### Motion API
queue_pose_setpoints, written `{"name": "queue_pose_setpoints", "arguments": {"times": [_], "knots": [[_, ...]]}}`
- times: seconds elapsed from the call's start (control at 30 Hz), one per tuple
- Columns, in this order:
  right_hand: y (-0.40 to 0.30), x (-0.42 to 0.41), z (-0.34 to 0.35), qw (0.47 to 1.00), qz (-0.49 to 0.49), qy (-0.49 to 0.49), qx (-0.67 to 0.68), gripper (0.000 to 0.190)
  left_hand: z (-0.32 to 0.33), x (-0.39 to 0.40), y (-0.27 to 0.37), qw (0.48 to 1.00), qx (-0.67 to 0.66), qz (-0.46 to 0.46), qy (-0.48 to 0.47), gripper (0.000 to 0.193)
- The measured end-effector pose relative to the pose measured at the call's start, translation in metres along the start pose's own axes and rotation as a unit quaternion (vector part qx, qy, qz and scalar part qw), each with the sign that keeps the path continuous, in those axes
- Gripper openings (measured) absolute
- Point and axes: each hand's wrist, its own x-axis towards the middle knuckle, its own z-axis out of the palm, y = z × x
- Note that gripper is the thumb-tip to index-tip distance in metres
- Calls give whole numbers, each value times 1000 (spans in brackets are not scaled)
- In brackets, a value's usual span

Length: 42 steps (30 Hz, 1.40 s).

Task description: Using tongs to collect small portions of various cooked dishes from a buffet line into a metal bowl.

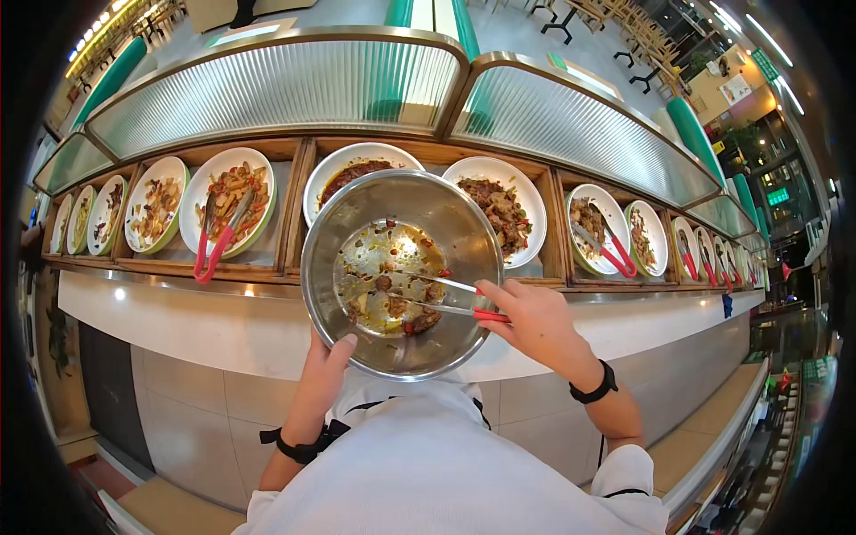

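My left hand (326, 374) grips the lower left rim of a large stainless steel bowl (461, 234), its thumb on the inside. Oil, chopped peppers and a few dark chunks of food (422, 319) lie at the bottom. In my right hand (535, 324) are metal tongs with red handles (491, 314); their arms are apart and their tips reach into the bowl among the food. Behind the bowl, a white dish with dark red food (358, 170) is partly hidden. To its right stands a white dish of brown food with peppers (501, 217).
Wooden compartments (297, 200) hold more dishes on both sides, some with red-handled tongs, such as those on the left (215, 251). Ribbed glass screens (287, 87) stand behind them. A white counter edge (200, 328) runs along the front.
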Motion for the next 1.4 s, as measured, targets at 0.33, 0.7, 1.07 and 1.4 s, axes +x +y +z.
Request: {"name": "queue_pose_setpoints", "arguments": {"times": [0.33,0.7,1.07,1.4], "knots": [[-10,7,9,999,7,-28,-41,39,1,2,-4,999,-2,39,-10,61],[25,-19,-27,978,159,127,42,40,-11,9,-12,999,-34,-13,1,61],[121,-39,36,922,333,148,132,50,-15,18,-15,995,-96,-23,-10,60],[109,-28,8,898,324,198,221,56,-13,15,-14,994,-105,-25,3,57]]}}
